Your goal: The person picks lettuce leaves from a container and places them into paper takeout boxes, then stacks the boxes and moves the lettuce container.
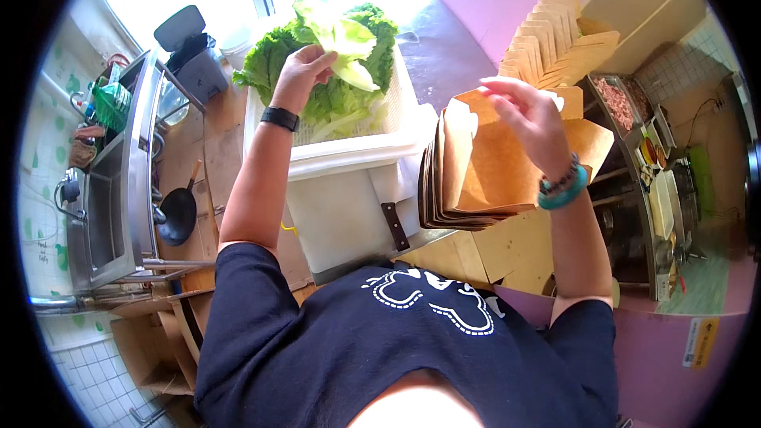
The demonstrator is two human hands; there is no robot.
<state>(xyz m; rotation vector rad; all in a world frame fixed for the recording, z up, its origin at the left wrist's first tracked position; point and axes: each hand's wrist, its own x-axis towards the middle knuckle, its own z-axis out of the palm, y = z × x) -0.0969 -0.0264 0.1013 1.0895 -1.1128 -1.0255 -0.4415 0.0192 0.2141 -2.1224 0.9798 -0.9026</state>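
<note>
My left hand pinches the base of a pale green lettuce leaf between thumb and fingers. Beneath it, more curly lettuce fills a white plastic basket. My right hand is raised over a stack of open kraft paper food boxes, its fingers partly spread and apparently holding nothing. Whether its fingertips touch the top box, I cannot tell. Behind that hand rises a second group of nested kraft boxes, some with green bits inside.
A cleaver-like knife lies by a white cutting board at the counter's near edge. To the left are a steel sink, a wok and a grey bin. Food trays stand on the right.
</note>
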